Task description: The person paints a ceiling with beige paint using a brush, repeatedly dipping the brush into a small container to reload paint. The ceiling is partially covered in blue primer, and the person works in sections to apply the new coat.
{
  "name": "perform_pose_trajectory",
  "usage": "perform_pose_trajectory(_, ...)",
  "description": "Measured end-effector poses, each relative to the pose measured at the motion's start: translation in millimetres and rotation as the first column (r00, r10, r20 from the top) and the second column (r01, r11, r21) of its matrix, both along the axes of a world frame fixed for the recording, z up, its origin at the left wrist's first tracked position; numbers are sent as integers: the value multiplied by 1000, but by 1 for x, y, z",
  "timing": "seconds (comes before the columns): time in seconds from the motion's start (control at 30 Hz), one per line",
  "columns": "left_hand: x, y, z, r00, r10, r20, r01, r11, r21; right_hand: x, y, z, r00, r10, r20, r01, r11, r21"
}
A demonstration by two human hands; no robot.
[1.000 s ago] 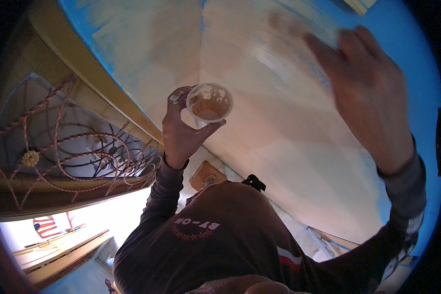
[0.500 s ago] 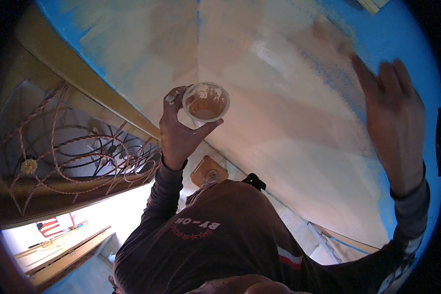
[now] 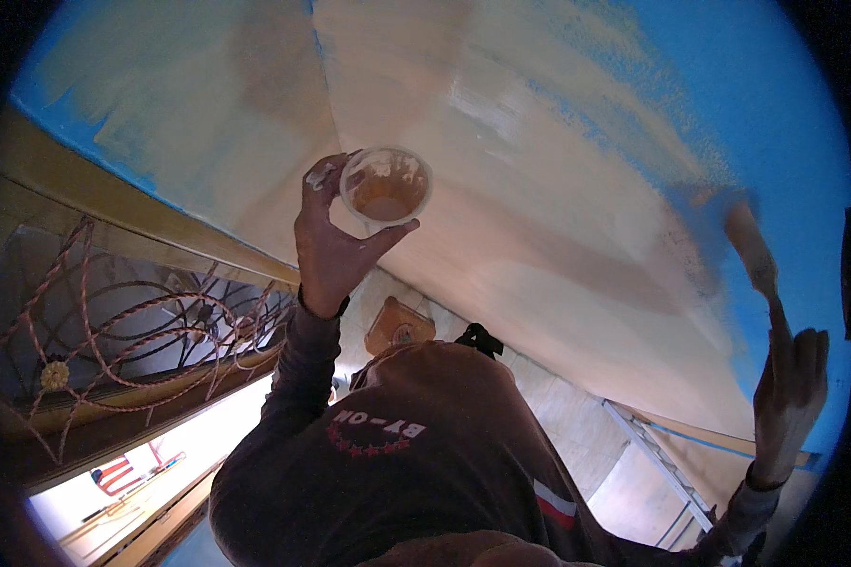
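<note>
Item: clear plastic cup (image 3: 386, 184), round, mouth facing the camera; whitish smears inside. Held by the person's left hand (image 3: 331, 250), fingers and thumb curved about its side, pale smears on the fingers. Location: before the lower end of the wall corner.

Item: paintbrush (image 3: 755, 253), handle gripped in the right hand (image 3: 790, 402), fingers extended, bristle end directed upward in view. Location: at the right, over blue paint beside the beige coat; contact with the wall (image 3: 539, 236) cannot be told.

Surroundings: scrolled metal grille (image 3: 132, 345) with yellow rosette (image 3: 55, 375), at left; ladder (image 3: 657, 458), lower right.
</note>
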State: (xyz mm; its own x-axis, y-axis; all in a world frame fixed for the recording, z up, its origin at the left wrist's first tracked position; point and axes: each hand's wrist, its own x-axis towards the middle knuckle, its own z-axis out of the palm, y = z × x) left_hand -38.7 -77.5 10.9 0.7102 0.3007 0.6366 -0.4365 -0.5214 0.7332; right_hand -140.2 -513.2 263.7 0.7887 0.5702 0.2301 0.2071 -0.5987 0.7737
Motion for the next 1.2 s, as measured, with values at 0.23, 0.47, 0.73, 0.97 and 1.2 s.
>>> perform_pose_trajectory(0.23,3,-16,7,998,-64,-26,64,998,13,27,51,-4,966,257,16,-256,956,143)
perform_pose_trajectory(0.47,-12,-18,15,1000,-18,-24,18,1000,20,116,143,-8,762,628,161,-647,750,136)
perform_pose_trajectory(0.73,-14,-24,11,1000,-1,6,1,997,75,132,149,-16,806,527,271,-556,830,40)
perform_pose_trajectory(0.97,-10,-24,18,999,-4,-44,8,997,72,65,67,-5,965,254,65,-256,966,22)
perform_pose_trajectory(1.2,2,-24,12,999,-48,-15,48,997,59,-2,-37,-33,989,-57,139,43,993,107)
